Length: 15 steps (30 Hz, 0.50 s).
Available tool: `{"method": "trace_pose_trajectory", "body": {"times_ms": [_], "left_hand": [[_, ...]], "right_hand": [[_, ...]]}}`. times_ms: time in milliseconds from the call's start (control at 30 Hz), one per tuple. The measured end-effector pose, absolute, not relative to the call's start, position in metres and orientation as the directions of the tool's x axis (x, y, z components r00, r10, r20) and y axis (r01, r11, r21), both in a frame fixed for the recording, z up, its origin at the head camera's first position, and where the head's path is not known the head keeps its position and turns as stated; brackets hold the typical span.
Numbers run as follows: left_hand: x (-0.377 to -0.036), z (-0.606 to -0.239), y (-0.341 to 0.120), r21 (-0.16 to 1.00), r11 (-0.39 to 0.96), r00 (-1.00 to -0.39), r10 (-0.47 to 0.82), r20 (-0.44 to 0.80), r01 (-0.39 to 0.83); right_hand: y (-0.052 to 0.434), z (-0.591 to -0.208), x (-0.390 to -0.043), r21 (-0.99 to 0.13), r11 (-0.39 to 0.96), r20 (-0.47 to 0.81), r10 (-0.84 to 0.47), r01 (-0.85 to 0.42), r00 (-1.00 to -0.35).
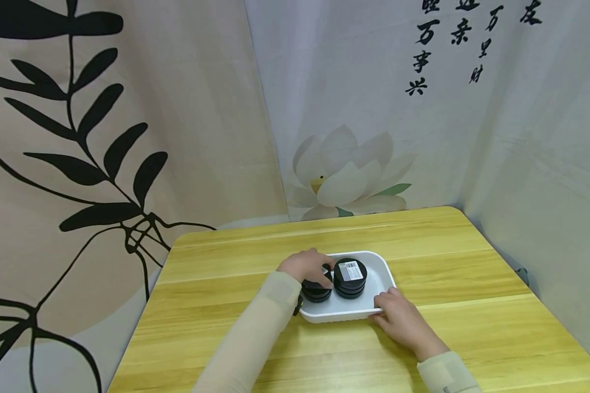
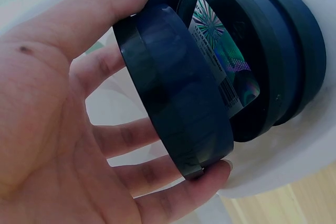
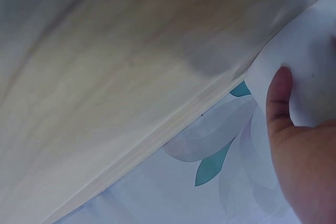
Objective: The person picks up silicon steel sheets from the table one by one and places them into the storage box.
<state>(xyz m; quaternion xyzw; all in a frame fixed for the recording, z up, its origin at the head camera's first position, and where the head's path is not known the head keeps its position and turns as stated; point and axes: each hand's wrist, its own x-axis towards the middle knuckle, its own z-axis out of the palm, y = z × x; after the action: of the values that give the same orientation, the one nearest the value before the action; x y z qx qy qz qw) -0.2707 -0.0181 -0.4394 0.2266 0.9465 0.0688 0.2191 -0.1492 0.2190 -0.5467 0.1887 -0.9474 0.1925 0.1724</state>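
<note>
Both hands work at a white tray (image 1: 381, 277) sitting near the middle of a yellow wooden table (image 1: 472, 284). The person's left hand (image 1: 305, 266) reaches over the tray's left end and grasps a black round lid (image 2: 173, 93), thumb on one edge and fingertips (image 2: 212, 174) curled under the other (the left wrist view shows this plainly). That lid stands tilted just beside a stack of black round tins (image 1: 350, 278) in the tray; the top of that stack carries a white printed label (image 1: 350, 270), which shimmers green and purple in the close view. Under the left hand lies a second black stack (image 1: 317, 293), partly hidden by the fingers. The right hand (image 1: 398, 316) rests at the tray's near right corner, fingers fairly straight against the rim; whether the thumb (image 3: 278, 98) hooks over the edge is hard to tell from the blurred right wrist view. Behind the table hangs a cloth backdrop with a lotus flower (image 1: 346, 177).
</note>
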Motion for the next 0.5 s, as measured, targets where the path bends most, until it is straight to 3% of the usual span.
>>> {"method": "trace_pose_trajectory", "body": {"times_ms": [500], "left_hand": [[-0.2636, -0.4415, -0.0129, 0.212, 0.899, -0.831, 0.437, -0.346, 0.384]], "right_hand": [[0.2189, -0.5446, -0.1477, -0.318, 0.866, 0.333, -0.278, -0.385, -0.901]]}}
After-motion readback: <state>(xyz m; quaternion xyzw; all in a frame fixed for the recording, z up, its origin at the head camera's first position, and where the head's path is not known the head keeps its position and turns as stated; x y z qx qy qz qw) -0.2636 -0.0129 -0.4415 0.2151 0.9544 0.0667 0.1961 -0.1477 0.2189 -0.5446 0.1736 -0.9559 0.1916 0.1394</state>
